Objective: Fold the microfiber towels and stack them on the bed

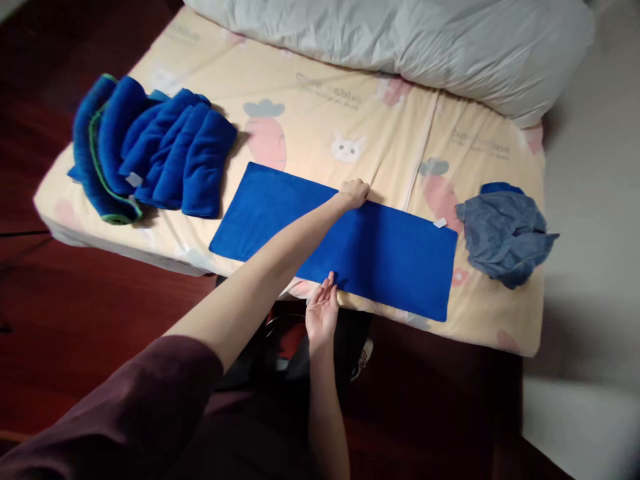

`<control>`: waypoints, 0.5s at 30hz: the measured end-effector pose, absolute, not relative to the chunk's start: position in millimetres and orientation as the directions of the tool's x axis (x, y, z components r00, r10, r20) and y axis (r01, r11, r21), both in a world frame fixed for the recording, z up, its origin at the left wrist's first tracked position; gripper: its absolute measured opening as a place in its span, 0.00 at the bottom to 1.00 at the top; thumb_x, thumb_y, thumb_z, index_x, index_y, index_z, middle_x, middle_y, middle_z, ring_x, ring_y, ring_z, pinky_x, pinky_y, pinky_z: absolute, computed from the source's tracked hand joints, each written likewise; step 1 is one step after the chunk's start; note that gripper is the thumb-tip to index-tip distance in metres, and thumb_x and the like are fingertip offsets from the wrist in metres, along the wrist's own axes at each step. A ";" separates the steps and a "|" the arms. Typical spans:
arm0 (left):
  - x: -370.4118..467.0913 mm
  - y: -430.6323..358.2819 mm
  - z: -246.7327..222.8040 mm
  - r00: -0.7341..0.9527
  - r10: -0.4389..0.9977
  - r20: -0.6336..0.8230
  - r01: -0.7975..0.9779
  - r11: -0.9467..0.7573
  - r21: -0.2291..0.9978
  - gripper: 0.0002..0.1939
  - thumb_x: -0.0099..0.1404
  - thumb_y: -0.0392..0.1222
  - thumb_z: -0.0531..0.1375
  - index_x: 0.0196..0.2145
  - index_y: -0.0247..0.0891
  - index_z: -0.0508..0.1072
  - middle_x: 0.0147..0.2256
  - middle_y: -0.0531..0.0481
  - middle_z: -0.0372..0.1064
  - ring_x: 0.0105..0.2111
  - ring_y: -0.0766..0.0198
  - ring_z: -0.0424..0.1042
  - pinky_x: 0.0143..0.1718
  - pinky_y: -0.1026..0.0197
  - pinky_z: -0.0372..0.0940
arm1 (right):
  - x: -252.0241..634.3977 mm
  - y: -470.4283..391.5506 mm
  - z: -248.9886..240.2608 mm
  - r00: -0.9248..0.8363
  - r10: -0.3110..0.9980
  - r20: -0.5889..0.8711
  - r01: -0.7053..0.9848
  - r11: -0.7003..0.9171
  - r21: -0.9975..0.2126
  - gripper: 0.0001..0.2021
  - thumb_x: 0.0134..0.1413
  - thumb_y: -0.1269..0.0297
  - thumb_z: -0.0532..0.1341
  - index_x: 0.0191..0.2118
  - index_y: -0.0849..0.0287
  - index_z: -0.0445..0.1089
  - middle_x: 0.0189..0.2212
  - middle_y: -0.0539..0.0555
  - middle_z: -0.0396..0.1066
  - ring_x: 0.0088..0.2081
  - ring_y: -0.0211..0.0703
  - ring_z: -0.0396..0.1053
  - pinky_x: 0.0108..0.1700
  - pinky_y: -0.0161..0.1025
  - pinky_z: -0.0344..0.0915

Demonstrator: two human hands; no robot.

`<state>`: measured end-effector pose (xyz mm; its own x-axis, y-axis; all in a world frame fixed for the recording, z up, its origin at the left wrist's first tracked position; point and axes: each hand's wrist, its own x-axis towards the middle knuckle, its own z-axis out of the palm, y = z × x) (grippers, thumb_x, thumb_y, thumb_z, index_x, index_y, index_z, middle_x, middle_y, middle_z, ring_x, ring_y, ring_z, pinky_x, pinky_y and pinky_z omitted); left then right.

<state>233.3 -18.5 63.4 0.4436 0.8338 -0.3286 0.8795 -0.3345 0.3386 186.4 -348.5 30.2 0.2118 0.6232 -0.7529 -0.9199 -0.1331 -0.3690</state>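
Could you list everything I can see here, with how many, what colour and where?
Printed bedsheet: one, pale yellow, across the bed
Puffy fabric bedding: one, white, far edge
Flat rectangular cloth: one, blue, middle
Small label: one, white, flat cloth's far right corner
Rolled or bunched fleecy cloths: several, exact count unclear, blue, one green-edged, left
Crumpled cloth: one, grey-blue, right, blue fabric showing behind it
Floor: dark red, below the bed
Wall: pale grey, right
Shoe: one visible, whitish, under the near edge
Sleeve: maroon, left arm
Left hand: one, bare, cloth's far edge
Right hand: one, bare, palm up, near edge
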 end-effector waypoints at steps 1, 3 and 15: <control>235.3 -19.8 67.2 0.430 0.835 -0.343 0.887 -0.320 0.332 0.20 0.69 0.37 0.62 0.57 0.39 0.77 0.57 0.38 0.71 0.59 0.47 0.70 0.59 0.50 0.64 | 186.6 -347.9 33.5 0.197 0.614 -0.764 -0.934 -0.121 -0.337 0.11 0.72 0.62 0.58 0.49 0.49 0.79 0.66 0.43 0.69 0.70 0.33 0.61 0.67 0.38 0.69; 238.2 -23.7 74.2 0.403 0.840 -0.363 0.901 -0.294 0.319 0.21 0.69 0.38 0.63 0.58 0.39 0.77 0.58 0.37 0.71 0.60 0.45 0.69 0.60 0.50 0.64 | 187.2 -346.6 39.9 0.158 0.603 -0.782 -0.957 -0.103 -0.273 0.12 0.72 0.64 0.57 0.48 0.50 0.79 0.65 0.43 0.70 0.69 0.30 0.62 0.66 0.34 0.69; 230.0 -22.8 85.8 0.391 0.871 -0.299 0.872 -0.246 0.423 0.18 0.70 0.39 0.60 0.56 0.38 0.77 0.57 0.35 0.68 0.57 0.44 0.71 0.57 0.48 0.66 | 178.4 -351.4 43.3 0.160 0.555 -0.816 -0.950 -0.139 -0.280 0.10 0.71 0.66 0.59 0.46 0.51 0.79 0.62 0.46 0.73 0.68 0.32 0.65 0.66 0.36 0.70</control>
<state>230.0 -22.8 85.8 0.3906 0.8707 -0.2990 0.8720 -0.2458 0.4232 178.4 -351.4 43.3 0.1595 0.5550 -0.8164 -0.9500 -0.1386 -0.2799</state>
